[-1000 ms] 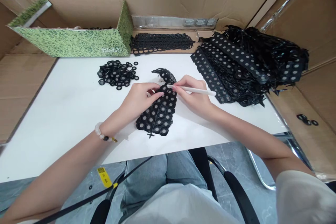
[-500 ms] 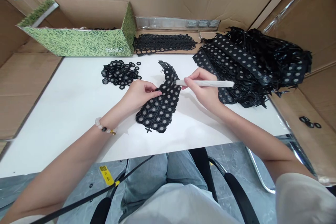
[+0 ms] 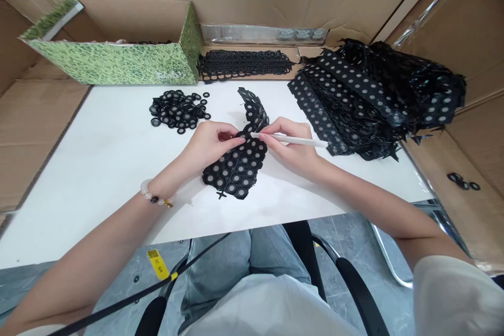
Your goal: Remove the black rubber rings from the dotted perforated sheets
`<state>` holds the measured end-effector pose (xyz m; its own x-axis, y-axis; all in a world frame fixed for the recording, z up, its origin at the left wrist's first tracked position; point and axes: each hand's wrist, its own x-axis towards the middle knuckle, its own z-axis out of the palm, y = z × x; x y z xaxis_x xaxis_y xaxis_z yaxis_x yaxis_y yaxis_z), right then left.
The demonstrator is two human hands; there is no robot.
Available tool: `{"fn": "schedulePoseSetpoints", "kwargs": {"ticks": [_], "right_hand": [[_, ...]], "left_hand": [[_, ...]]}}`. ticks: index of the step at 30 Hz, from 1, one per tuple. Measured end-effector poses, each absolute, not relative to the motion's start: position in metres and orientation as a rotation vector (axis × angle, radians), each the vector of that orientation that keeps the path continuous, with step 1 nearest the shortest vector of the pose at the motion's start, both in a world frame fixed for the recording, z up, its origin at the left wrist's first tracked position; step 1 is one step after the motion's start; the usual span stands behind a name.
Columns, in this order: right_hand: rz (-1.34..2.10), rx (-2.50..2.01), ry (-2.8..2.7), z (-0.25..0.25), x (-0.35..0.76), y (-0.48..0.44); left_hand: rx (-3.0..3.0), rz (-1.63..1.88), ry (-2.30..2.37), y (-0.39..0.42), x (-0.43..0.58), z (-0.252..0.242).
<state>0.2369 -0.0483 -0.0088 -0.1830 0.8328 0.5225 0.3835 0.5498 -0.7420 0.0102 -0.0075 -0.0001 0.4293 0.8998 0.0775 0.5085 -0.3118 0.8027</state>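
Observation:
A black sheet of punched rings (image 3: 236,168) lies on the white table (image 3: 98,168) in front of me, its far end curled upward. My left hand (image 3: 210,144) pinches the sheet's left edge near the middle, fingers closed on it. My right hand (image 3: 293,147) grips a thin white stick (image 3: 293,140) like a pen. The stick's tip touches the sheet close to my left fingertips. A heap of loose black rings (image 3: 177,110) sits to the left, beyond my left hand.
A large pile of black ring sheets (image 3: 366,100) fills the table's right side. A green patterned box (image 3: 114,60) stands at the back left, with emptied black strips (image 3: 244,63) beside it. Cardboard walls surround the table. A few rings (image 3: 462,181) lie on the cardboard at right.
My right hand had lifted the stick away to the right, then came back down so its tip meets the sheet again. The left hand kept its hold on the sheet.

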Motion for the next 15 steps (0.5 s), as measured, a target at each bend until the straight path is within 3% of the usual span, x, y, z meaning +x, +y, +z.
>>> {"fn": "schedulePoseSetpoints", "kwargs": {"ticks": [15], "right_hand": [[0.493, -1.078, -1.859, -0.0107, 0.2331, -0.047]], "left_hand": [[2.102, 0.742, 1.142, -0.0169, 0.0166, 0.0013]]}}
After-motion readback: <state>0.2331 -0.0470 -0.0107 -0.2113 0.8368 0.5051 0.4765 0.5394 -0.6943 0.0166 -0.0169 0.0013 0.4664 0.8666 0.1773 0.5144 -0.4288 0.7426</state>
